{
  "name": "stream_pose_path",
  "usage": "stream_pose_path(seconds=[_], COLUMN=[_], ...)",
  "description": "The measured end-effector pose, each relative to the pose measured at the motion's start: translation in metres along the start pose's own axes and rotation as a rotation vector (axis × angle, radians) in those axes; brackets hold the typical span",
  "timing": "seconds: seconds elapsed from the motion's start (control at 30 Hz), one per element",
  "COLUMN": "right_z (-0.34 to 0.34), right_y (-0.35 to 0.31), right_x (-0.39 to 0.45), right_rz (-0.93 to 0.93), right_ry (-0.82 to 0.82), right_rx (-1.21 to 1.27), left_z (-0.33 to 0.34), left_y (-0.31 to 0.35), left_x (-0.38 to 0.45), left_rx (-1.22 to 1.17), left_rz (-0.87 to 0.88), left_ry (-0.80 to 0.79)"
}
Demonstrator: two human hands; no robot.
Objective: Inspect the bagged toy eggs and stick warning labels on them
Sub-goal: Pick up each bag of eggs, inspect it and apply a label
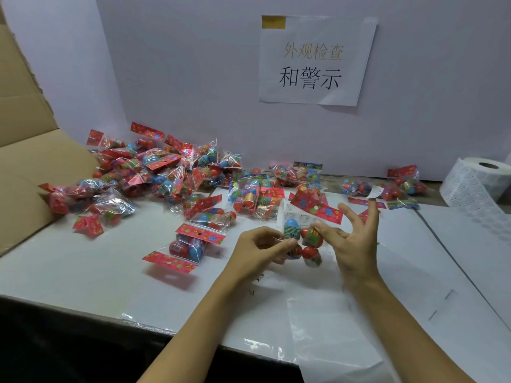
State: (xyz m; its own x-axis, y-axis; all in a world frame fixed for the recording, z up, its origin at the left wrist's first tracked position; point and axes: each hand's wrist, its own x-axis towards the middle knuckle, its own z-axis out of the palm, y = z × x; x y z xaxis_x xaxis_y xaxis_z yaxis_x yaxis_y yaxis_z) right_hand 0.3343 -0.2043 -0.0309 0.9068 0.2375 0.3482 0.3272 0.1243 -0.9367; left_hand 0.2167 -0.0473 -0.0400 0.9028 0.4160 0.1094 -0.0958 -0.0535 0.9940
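A clear bag of toy eggs [305,239] with a red header card is held above the table between both hands. My left hand [260,252] pinches its left side with thumb and fingers. My right hand [351,239] holds the right side with the thumb and a finger, while the other fingers are spread upward. A small white warning label [375,192] sticks to the tip of one raised right finger. Blue and red eggs show through the bag.
A large heap of bagged eggs [154,172] lies at the left, more bags [276,189] in the middle and at the back right [387,186]. A label roll [478,181] stands at the right edge. A cardboard box [30,161] flanks the left. A paper sign [315,62] hangs on the wall.
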Motion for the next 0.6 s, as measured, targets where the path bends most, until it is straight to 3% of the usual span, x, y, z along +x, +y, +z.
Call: stream_pose_path(seconds=[0.4, 0.47, 0.6], right_z=[-0.006, -0.006, -0.005], right_y=[-0.004, -0.006, -0.007], right_x=[0.006, 0.006, 0.004], right_rz=[0.029, 0.044, 0.055], right_ry=[0.057, 0.07, 0.07], right_rx=[0.045, 0.047, 0.03], left_z=[-0.009, -0.009, -0.007], left_y=[0.005, 0.003, -0.004], left_x=[0.003, 0.004, 0.005], left_rx=[-0.26, -0.137, 0.506], left_rz=[-0.006, 0.012, 0.168], left_ry=[0.144, 0.247, 0.615])
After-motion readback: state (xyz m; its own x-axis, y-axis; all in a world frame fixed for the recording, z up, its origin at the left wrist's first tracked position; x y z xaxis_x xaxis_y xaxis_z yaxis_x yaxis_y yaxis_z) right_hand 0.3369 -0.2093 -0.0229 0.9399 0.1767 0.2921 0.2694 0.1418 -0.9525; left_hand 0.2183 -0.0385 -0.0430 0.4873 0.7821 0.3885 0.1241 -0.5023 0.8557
